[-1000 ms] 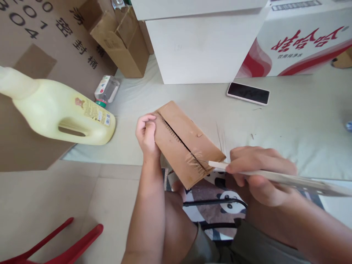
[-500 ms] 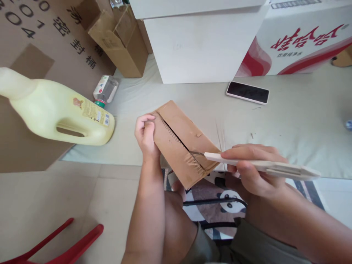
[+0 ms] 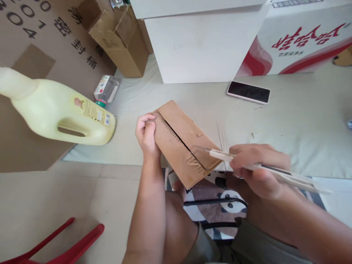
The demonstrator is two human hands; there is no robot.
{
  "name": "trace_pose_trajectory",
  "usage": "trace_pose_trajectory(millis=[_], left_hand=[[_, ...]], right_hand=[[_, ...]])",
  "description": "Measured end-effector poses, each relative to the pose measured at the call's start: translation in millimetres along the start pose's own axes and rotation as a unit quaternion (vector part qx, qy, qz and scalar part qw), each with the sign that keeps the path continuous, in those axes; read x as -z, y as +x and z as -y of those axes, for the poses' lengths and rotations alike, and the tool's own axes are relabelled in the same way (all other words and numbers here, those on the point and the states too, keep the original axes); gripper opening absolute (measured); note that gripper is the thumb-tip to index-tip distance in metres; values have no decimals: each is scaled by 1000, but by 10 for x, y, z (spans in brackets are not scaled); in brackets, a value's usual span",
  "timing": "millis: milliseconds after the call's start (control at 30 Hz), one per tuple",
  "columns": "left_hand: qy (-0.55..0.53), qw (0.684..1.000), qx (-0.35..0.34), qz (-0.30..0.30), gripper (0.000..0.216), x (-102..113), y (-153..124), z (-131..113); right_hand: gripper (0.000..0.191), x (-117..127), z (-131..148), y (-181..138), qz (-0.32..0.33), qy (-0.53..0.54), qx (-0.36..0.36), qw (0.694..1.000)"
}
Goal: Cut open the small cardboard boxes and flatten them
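Observation:
My left hand [image 3: 147,134] grips the left end of a small brown cardboard box [image 3: 183,146], thumb on its top face and fingers curled round the far corner. A dark open seam runs lengthwise between the box's two flaps, with torn, scuffed board near its lower right end. In my right hand [image 3: 260,168] is a white utility knife [image 3: 220,154], closed fingers around its handle. The thin blade points left, just above the right-hand flap; whether it touches the board I cannot tell. Motion blurs the knife and part of that hand.
A pale yellow jug [image 3: 63,106] and a small clear bottle [image 3: 107,90] are on the left. Behind stand an open carton [image 3: 134,55], a white box [image 3: 198,47] and a red-and-white carton [image 3: 297,47]. A phone [image 3: 248,92] lies on the cloth. A red stool leg [image 3: 79,242] is lower left.
The knife blade has come up out of the seam, and my right hand has shifted slightly right with the knife tilted more. My left hand and the box stay almost in place.

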State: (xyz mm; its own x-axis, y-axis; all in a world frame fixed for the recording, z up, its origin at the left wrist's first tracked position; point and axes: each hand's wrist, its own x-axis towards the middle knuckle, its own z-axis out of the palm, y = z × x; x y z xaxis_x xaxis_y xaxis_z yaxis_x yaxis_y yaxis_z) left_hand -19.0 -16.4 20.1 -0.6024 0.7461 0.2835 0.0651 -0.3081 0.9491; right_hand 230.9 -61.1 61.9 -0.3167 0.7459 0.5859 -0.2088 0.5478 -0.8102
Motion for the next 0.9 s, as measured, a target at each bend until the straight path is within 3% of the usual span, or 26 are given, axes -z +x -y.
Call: trace_pose_trajectory(millis=[100,200,367,900], left_hand=[[-2,1000,4,-2,13,-2,-8,-14],[10,1000,2,-1,13,-5,-11,-24],[27,1000,-8,-2,11,-9,-10,-30],[5,1000,-13,-1,10,-7,-8,-14]], right_hand=[[9,-23,55,34,12,-86,18,996],[16,-53,94,74,32,-104,2,994],[22,-71,125,137,94,-128,59,986],[21,-211,162,129,114,-185,87,972]])
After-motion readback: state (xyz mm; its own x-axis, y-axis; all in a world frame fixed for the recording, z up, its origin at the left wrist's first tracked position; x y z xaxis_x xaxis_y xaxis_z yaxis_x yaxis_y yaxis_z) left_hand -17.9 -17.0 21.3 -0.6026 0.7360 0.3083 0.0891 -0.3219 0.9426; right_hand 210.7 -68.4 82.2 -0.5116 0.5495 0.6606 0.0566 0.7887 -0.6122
